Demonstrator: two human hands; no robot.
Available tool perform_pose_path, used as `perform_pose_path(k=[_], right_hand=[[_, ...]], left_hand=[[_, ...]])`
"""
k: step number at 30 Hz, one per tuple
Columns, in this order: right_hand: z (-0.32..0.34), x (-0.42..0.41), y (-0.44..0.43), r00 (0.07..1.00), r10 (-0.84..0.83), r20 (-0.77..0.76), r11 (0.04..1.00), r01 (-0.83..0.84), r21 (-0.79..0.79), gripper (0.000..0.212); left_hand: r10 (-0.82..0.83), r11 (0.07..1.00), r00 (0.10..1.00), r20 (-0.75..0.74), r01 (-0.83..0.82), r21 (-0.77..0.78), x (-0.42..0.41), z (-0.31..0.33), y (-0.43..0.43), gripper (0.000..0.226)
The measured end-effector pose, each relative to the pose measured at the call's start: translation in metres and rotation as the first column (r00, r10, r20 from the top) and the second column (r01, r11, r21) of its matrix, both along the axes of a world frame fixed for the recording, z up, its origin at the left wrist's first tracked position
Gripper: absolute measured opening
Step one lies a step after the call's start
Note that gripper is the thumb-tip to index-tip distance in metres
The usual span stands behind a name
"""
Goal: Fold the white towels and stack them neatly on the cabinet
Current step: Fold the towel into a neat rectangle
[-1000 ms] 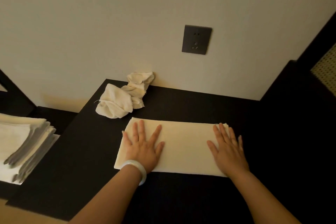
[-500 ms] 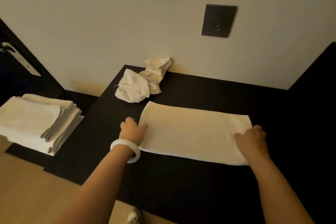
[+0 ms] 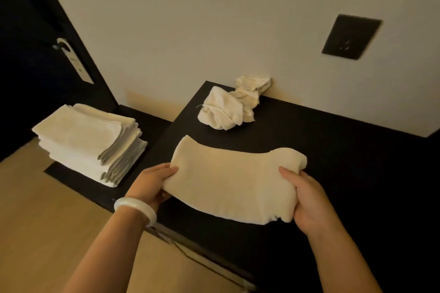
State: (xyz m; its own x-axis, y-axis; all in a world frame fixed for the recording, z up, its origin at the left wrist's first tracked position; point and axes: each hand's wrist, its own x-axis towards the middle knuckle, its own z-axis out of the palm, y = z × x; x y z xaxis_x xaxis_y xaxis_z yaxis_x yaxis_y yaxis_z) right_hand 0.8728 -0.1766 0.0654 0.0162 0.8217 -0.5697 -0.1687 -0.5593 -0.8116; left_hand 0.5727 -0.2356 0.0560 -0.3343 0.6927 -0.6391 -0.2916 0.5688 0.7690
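**Folded towel held at both ends above the worktop**

A folded towel (image 3: 233, 183) is held by both hands over the front left part of the black worktop (image 3: 333, 150). It bows a little between the two grips. The left hand (image 3: 152, 181), with a pale bracelet (image 3: 135, 209) on its wrist, grips the towel's left end, thumb on top and the other fingers (image 3: 164, 195) curled underneath. The right hand (image 3: 307, 197) grasps the bunched right end, thumb over the cloth.

Two crumpled towels (image 3: 228, 107) lie at the worktop's back left corner, against the wall and well apart from the held towel. To the left, on a lower black cabinet (image 3: 152, 121), sits a stack of folded towels (image 3: 88, 143). A dark wall socket (image 3: 350, 37) is set in the wall above the worktop. At far left is a dark door (image 3: 28, 19) with a hanger tag (image 3: 73, 59) on its handle.
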Motion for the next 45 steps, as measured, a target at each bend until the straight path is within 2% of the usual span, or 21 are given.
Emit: perform_pose_path(k=[9,15,20,29,36,41,45], right_hand=[[0.01,-0.223,-0.051,0.976,0.216,-0.033,0.969,-0.21,0.13,0.047],[0.005,-0.329,-0.076,0.937,0.34,-0.075,0.933,-0.327,0.147,0.045],[-0.007,-0.381,-0.055,0.903,0.422,-0.083,0.902,-0.409,0.136,0.039],[-0.047,-0.46,0.014,0.89,0.436,-0.135,0.9,-0.426,0.093,0.039],[-0.078,-0.506,0.052,0.93,0.363,-0.048,0.932,-0.362,0.03,0.049],[-0.095,-0.545,0.066,0.962,0.273,0.032,0.962,-0.272,-0.015,0.057],[-0.105,-0.574,0.077,0.992,0.093,0.09,0.995,-0.09,-0.028,0.058]], left_hand=[[0.205,0.96,0.979,0.013,-0.204,0.194,-0.159,0.031,-0.092,0.017],[0.282,0.938,0.959,-0.038,-0.266,0.224,-0.249,0.024,-0.129,0.019],[0.335,0.924,0.942,-0.01,-0.327,0.198,-0.303,0.009,-0.122,0.018],[0.236,0.969,0.955,-0.182,-0.215,0.124,-0.4,0.002,-0.05,0.014],[0.1,0.995,0.946,-0.309,-0.094,0.034,-0.483,-0.014,0.02,0.014],[-0.084,0.996,0.91,-0.405,0.068,-0.054,-0.557,-0.026,0.073,0.011],[-0.176,0.984,0.919,-0.354,0.171,-0.047,-0.618,-0.031,0.105,0.02]])
